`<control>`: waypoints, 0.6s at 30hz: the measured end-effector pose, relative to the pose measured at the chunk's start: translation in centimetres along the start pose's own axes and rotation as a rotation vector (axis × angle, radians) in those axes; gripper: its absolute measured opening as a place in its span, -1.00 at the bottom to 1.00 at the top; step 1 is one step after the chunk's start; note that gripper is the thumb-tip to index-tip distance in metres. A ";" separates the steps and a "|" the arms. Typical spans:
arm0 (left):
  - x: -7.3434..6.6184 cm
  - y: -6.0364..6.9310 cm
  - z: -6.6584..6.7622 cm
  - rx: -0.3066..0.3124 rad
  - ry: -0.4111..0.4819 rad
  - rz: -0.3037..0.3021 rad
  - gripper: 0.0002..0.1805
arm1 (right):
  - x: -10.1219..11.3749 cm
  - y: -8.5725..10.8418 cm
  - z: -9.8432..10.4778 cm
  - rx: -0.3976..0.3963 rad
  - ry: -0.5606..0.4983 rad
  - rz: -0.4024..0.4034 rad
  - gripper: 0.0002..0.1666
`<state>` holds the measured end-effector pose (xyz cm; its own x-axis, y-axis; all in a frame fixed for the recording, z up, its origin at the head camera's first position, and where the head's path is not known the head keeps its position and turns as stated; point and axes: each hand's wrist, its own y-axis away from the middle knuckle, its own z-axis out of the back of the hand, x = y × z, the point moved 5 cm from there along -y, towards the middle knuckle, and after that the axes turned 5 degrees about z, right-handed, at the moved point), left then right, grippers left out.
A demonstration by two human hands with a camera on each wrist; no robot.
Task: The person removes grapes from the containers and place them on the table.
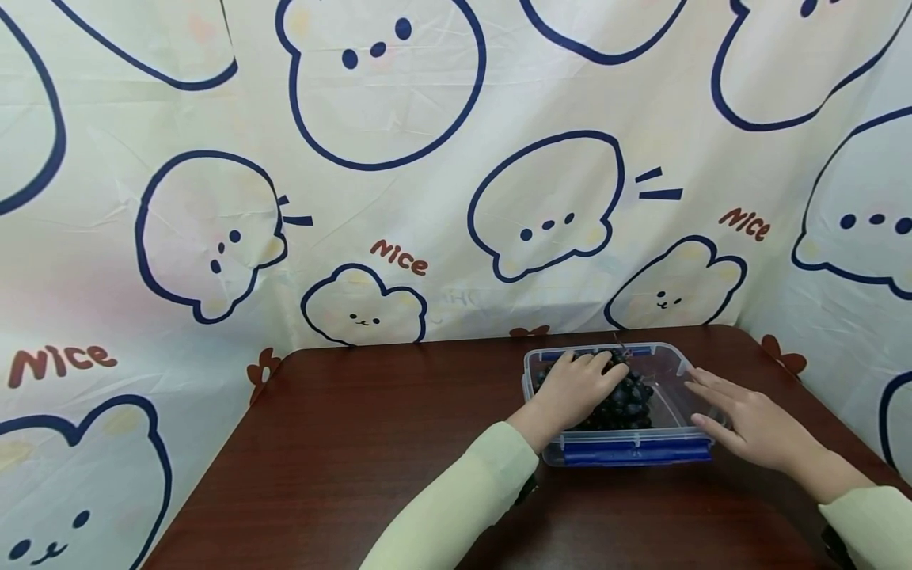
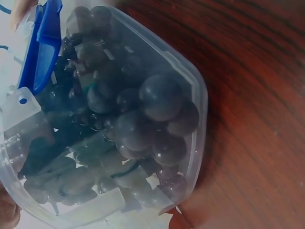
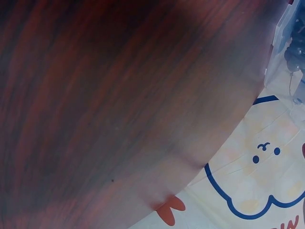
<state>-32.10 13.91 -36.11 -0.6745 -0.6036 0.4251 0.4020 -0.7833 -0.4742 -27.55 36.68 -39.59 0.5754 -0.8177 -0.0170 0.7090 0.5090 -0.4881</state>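
A clear plastic container (image 1: 673,431) with blue clips stands without a lid on the table. Dark grapes (image 1: 627,400) fill its left part; through the wall they also show as round dark grapes (image 2: 159,98) in the left wrist view. My left hand (image 1: 570,392) reaches in from above and grips the bunch, its fingers bent down over it and the fingertips hidden. At the container's right side, my right hand (image 1: 755,423) rests its fairly straight fingers against the rim and wall. The right wrist view catches only the container's edge (image 3: 279,45).
The brown wooden table (image 1: 370,443) stretches left and in front of the container. Close behind the container hangs a cream cloth (image 1: 442,198) printed with cartoon animals, which also runs along both sides. A blue clip (image 1: 637,452) lines the container's near wall.
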 end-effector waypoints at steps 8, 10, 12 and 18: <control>0.1 0.2 0.0 -0.052 -0.015 -0.024 -0.64 | 0.0 0.0 0.1 -0.004 -0.001 0.008 -0.38; 0.1 0.3 0.0 -0.069 -0.026 -0.029 -0.64 | 0.0 0.0 0.1 -0.001 0.011 0.007 -0.38; 0.1 0.3 0.0 -0.088 -0.034 -0.033 -0.66 | 0.1 0.0 0.1 -0.002 0.007 0.011 -0.38; 0.2 0.3 0.2 -0.114 -0.055 -0.033 -0.68 | 0.2 -0.1 0.2 0.000 0.000 0.000 -0.38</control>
<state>-32.01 13.51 -36.05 -0.6497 -0.5878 0.4820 0.3050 -0.7824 -0.5429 -27.40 36.51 -39.42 0.5752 -0.8178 -0.0168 0.7091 0.5088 -0.4881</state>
